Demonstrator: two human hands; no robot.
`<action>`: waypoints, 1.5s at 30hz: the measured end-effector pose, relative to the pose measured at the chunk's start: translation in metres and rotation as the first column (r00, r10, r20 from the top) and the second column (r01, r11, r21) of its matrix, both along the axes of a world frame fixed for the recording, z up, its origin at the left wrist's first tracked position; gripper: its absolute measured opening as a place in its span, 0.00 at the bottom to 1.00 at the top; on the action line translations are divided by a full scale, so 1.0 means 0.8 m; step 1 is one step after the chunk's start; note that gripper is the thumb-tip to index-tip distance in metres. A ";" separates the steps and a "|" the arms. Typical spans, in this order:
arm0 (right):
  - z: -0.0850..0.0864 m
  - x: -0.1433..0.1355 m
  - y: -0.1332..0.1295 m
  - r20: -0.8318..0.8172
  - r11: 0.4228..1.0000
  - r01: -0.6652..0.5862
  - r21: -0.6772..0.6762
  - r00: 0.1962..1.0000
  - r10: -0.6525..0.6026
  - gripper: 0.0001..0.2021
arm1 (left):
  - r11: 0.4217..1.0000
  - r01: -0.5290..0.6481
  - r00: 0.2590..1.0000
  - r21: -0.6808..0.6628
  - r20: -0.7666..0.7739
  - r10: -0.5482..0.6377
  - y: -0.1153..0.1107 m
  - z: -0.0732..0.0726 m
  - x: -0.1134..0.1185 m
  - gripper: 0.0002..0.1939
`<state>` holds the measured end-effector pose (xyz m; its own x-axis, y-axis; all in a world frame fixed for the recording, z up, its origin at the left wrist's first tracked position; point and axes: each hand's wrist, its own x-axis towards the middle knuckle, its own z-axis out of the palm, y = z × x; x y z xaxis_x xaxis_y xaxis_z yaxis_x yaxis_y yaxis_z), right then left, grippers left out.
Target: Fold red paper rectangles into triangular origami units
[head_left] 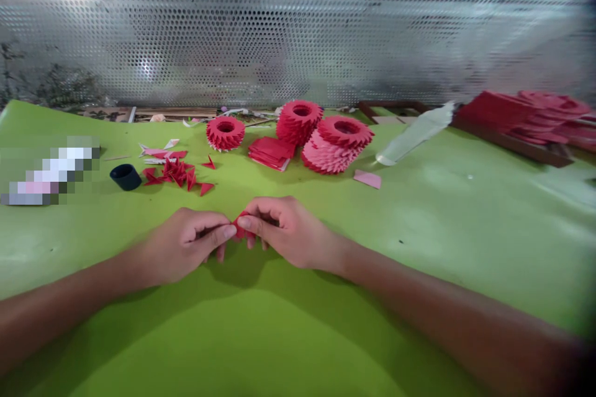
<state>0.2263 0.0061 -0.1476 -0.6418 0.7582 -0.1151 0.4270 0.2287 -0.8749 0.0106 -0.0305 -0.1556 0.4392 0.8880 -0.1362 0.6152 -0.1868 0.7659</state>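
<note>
A small folded piece of red paper (241,227) is pinched between my two hands above the green table. My left hand (193,242) grips its left edge between thumb and forefinger. From the other side my right hand (284,229) holds it the same way, and the fingers hide much of the paper. Beyond my left hand lies a loose heap of small red folded paper pieces (174,172). A stack of flat red paper slips (270,154) rests farther back, beside rings built from folded red and pink paper (336,152).
A dark round band (125,177) sits left of the heap. One pink slip (367,178) lies right of the rings, near a clear plastic sleeve (414,133). A brown tray (516,139) of red and pink paper stands at right. Perforated metal sheeting (279,31) rises behind the green tabletop (242,335).
</note>
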 end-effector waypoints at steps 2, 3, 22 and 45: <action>0.000 0.000 0.000 -0.018 1.000 0.012 0.011 1.000 -0.012 0.16 | 1.000 -0.011 1.000 0.022 0.000 0.011 -0.001 0.001 0.001 0.23; 0.000 -0.001 -0.001 -0.024 1.000 0.017 0.024 1.000 -0.017 0.17 | 0.999 -0.014 1.000 0.031 0.006 0.014 -0.002 0.001 0.002 0.22; -0.010 0.006 0.005 -0.179 0.954 -0.165 -0.251 0.976 0.122 0.18 | 0.932 -0.050 0.993 0.358 0.121 0.006 -0.007 -0.003 -0.004 0.17; -0.014 0.006 -0.004 -0.231 0.997 -0.069 0.035 0.970 0.075 0.22 | 0.845 0.021 0.996 0.534 -0.080 0.026 -0.004 -0.001 0.002 0.18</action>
